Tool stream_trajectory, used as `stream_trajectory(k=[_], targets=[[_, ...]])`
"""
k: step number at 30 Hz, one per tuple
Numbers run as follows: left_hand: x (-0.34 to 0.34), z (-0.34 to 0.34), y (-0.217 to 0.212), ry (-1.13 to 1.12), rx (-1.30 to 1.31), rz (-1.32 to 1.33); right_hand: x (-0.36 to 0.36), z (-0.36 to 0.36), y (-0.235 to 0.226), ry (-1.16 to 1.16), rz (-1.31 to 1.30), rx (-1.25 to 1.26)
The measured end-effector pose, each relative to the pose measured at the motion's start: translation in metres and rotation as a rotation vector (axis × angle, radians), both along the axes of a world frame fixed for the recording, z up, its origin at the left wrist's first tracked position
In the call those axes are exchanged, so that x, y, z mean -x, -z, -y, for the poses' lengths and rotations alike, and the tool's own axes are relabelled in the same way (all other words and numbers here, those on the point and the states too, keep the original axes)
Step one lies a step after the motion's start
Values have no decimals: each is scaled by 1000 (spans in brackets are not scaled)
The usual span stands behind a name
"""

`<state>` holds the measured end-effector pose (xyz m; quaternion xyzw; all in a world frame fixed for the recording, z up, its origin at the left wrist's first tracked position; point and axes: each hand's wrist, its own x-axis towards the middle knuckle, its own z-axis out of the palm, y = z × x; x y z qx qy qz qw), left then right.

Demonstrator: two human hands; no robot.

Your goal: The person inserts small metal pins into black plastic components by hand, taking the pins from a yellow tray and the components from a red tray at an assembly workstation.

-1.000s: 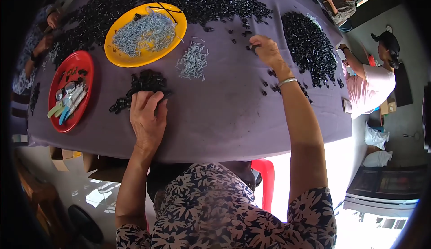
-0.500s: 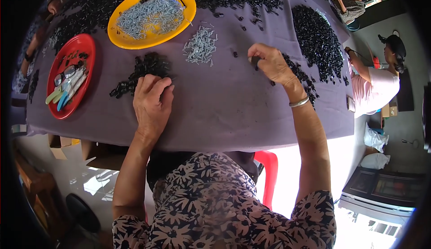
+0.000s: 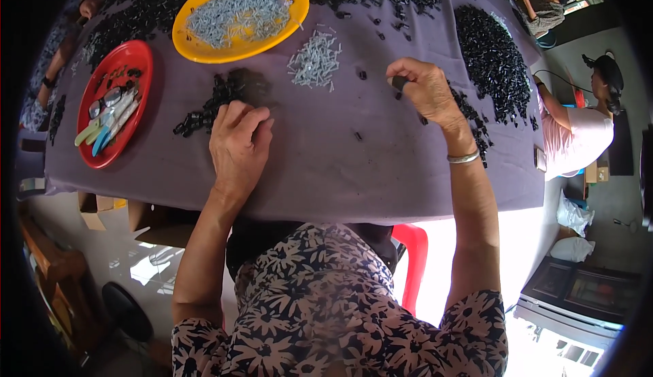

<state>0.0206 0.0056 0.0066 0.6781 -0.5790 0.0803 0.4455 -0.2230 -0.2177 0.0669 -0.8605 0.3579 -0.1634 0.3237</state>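
My left hand (image 3: 239, 140) rests on the cloth with curled fingers, thumb and forefinger close together, just in front of a small heap of black plastic pieces (image 3: 224, 98). What those fingers hold, if anything, is hidden. Farther right, my right hand (image 3: 428, 94) is raised slightly over the table, pinching a small dark piece (image 3: 398, 83) at its fingertips. Between the hands one loose black piece (image 3: 358, 135) lies on the cloth, and another black piece (image 3: 362, 75) lies farther back. Beyond them is a little pile of silvery screws (image 3: 315, 62).
A yellow plate (image 3: 224, 56) of screws stands at the back, and a red tray (image 3: 129, 139) with scissor-like tools at the left. Larger black heaps (image 3: 493, 60) cover the far and right sides of the purple cloth (image 3: 320, 179). Other people sit around the table.
A loose black piece now lies on the cloth between my hands, where none lay before. My right hand has turned slightly, showing more of the dark piece. The whole view has shifted a little.
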Motion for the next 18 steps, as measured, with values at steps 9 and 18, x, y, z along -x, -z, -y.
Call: stream_trajectory(k=[9, 18], targets=[[-2, -1, -1, -7, 3, -2, -4, -66, 0, -261, -4, -362], [0, -2, 2, -8, 40, -16, -48, -83, 18, -269, 76, -164]])
